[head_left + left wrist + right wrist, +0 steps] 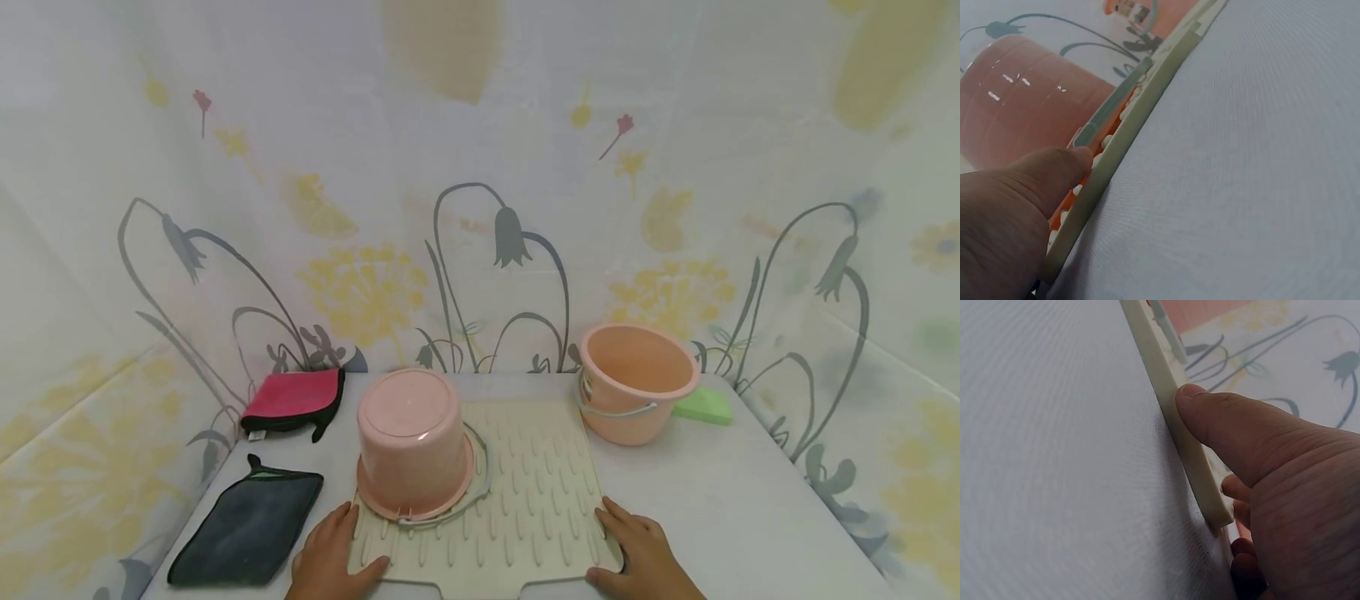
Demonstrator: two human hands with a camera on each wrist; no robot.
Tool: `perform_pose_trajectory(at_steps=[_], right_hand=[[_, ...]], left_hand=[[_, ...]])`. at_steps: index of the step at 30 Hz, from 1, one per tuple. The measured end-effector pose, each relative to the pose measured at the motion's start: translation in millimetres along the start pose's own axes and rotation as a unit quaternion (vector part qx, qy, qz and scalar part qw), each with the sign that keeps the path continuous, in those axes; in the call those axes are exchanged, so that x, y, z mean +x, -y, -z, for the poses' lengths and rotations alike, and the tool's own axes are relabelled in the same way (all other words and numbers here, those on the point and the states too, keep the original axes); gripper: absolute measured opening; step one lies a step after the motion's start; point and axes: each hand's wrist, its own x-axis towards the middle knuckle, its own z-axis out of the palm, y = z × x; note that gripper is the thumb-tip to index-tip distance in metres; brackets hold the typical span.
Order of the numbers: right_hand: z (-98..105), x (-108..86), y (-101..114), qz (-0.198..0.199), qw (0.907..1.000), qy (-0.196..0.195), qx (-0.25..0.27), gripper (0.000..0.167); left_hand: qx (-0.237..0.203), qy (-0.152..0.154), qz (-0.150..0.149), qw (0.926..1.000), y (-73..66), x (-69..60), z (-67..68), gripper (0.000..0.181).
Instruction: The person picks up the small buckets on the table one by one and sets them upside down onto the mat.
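A cream draining board [540, 500] with raised ribs lies on the white table. On its left half a pink bucket [408, 442] stands upside down, its grey handle resting on the ribs. My left hand [330, 554] grips the board's near left corner, fingers along the side and thumb at the front edge. At the near right corner my right hand [641, 554] holds the board the same way. In the right wrist view the thumb [1229, 422] presses the front edge, while curled fingers show partly behind the corner. The left wrist view hides the left fingers.
An upright peach bucket [637, 392] stands at the back right, with a light green sponge-like block [705, 406] beside it. To the left lie a red pot holder [296, 396] and a dark pot holder [243, 525]. Flower-printed curtain [480, 150] encloses the table's back and sides.
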Motion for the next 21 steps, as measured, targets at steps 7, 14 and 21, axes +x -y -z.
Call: perform_pose_trajectory(at_steps=[7,14,21], right_hand=[[1.2,0.9,2.2,-0.007,1.0,0.004,0.001,0.095],[-0.4,0.2,3.1,-0.004,1.0,0.004,-0.003,0.096],[2.3,0.7,4.0,-0.004,0.9998,0.015,-0.012,0.097]], left_hand=[[0.019,-0.01,-0.027,0.9994,3.0,-2.3,-2.7,0.11],[0.022,-0.006,-0.038,0.999,4.7,-2.5,-1.9,0.113],[0.02,-0.001,-0.037,0.9991,5.7,-2.4,-1.8,0.114]])
